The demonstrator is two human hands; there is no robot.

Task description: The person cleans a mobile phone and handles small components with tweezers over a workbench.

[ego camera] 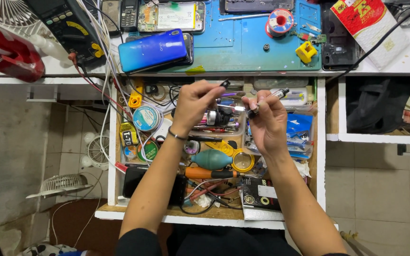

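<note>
The phone [153,50] is shiny blue, and the mat [243,45] under it is lighter blue. A little block [306,51] on the mat is yellow. In the drawer [320,142] lie a teal rubber bulb [212,160], a screwdriver [205,173] with an orange handle, and a yellow ring [243,161]. 1 box [373,26] is red and white.

place: phone-repair workshop | signs: opened phone [171,16] on blue repair mat [243,47], multimeter [69,28], solder reel [280,21], tool-crammed drawer [320,142]

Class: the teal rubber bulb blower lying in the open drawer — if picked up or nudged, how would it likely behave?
The teal bulb blower looks soft and hollow, so probably light and squashy. Its rounded body might roll, though the orange-handled screwdriver and yellow-rimmed magnifier crowd it.
</note>
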